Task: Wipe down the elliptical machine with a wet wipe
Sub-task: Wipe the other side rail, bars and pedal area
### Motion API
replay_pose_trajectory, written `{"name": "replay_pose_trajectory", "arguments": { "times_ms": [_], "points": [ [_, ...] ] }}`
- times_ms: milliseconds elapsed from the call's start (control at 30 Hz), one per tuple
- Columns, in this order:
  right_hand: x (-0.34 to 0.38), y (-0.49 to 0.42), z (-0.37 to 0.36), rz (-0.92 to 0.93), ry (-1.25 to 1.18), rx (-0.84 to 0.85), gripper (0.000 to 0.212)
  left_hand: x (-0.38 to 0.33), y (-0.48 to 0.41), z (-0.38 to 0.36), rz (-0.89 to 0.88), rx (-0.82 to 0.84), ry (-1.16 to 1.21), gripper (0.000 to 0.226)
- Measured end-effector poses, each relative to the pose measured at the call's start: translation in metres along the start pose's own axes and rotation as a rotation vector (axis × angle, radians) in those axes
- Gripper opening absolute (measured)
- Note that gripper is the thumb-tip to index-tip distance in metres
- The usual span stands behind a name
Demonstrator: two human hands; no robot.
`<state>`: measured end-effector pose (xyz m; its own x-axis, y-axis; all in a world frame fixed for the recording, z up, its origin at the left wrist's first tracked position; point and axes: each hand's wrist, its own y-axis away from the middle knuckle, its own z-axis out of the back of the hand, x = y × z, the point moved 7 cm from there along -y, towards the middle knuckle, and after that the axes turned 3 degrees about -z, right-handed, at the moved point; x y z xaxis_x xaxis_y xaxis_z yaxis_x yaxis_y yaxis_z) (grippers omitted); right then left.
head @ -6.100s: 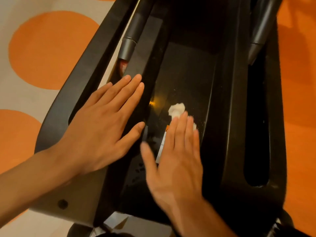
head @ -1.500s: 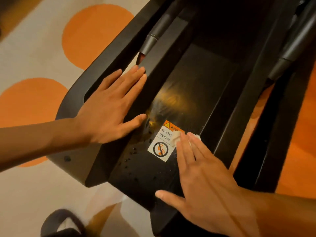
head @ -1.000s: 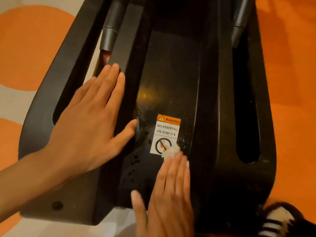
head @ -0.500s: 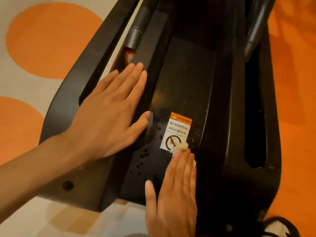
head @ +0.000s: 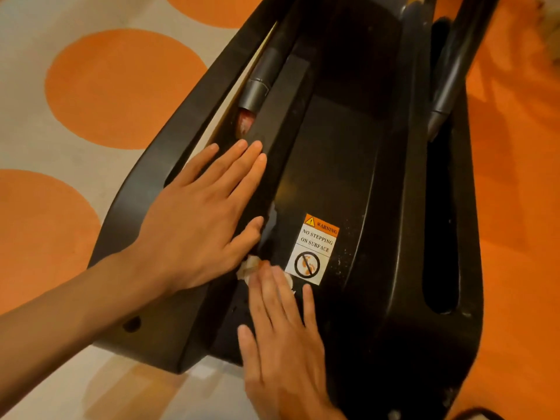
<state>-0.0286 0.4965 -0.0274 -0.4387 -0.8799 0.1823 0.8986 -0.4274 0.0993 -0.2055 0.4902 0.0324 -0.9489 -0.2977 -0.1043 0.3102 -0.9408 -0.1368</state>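
Observation:
The black base of the elliptical machine (head: 394, 237) fills the middle of the head view. My right hand (head: 281, 334) lies flat on its glossy centre panel, straight fingers pressing a crumpled white wet wipe (head: 248, 266) that peeks out past the fingertips, just left of a white and orange warning sticker (head: 313, 248). My left hand (head: 197, 219) rests flat on the left side rail with its fingers stretched out; its thumb is close above the wipe.
Dark grey tube arms run into the base at the upper left (head: 257, 86) and upper right (head: 445, 86). A long slot (head: 441, 237) opens in the right rail. The floor (head: 121, 86) is pale with large orange circles, orange on the right.
My right hand has slid the wipe leftward, off the sticker's lower edge to the panel's left side near my left thumb. My left hand stays on the rail.

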Motion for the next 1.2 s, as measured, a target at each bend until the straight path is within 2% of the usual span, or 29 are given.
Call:
{"name": "replay_pose_trajectory", "arguments": {
  "times_ms": [100,167,233,333,400,500,567,700,800,900,1067,1200],
  "points": [
    [-0.029,-0.07,0.028,-0.187,-0.005,-0.072,0.067,-0.001,0.0,0.0,0.01,-0.004,-0.013,0.075],
    [-0.033,-0.11,0.033,-0.259,-0.007,-0.024,0.072,0.0,0.0,0.0,0.018,0.002,-0.006,0.075],
    [-0.018,-0.099,0.026,-0.216,-0.002,-0.021,0.07,-0.001,0.0,0.0,0.013,0.001,0.004,0.075],
    [-0.008,-0.021,0.011,-0.185,-0.022,-0.011,0.069,0.001,0.001,0.001,0.003,-0.005,0.003,0.075],
    [-0.029,-0.002,0.006,-0.317,0.052,0.025,0.074,0.001,0.001,0.0,-0.001,0.001,0.006,0.075],
    [-0.055,-0.043,0.022,-0.566,0.079,0.016,0.092,0.001,-0.001,0.0,-0.003,0.001,-0.005,0.077],
    [-0.05,-0.047,0.027,-0.639,0.075,0.041,0.101,-0.001,-0.001,-0.001,-0.008,0.003,0.002,0.077],
    [-0.024,0.006,0.022,-0.608,0.071,0.053,0.1,-0.001,0.0,0.0,0.002,-0.007,0.001,0.077],
    [-0.047,-0.021,0.022,-0.625,0.142,0.065,0.098,-0.001,-0.002,0.0,-0.021,-0.009,0.002,0.077],
    [-0.064,-0.045,0.035,-0.592,0.164,0.008,0.096,-0.001,0.001,-0.001,-0.026,-0.009,-0.009,0.077],
    [-0.029,0.02,0.01,-0.529,0.128,0.035,0.091,-0.001,0.002,0.003,-0.022,-0.037,0.005,0.077],
    [-0.062,-0.034,0.03,-0.547,0.228,-0.005,0.092,-0.001,0.003,0.001,-0.026,-0.028,0.001,0.077]
  ]
}}
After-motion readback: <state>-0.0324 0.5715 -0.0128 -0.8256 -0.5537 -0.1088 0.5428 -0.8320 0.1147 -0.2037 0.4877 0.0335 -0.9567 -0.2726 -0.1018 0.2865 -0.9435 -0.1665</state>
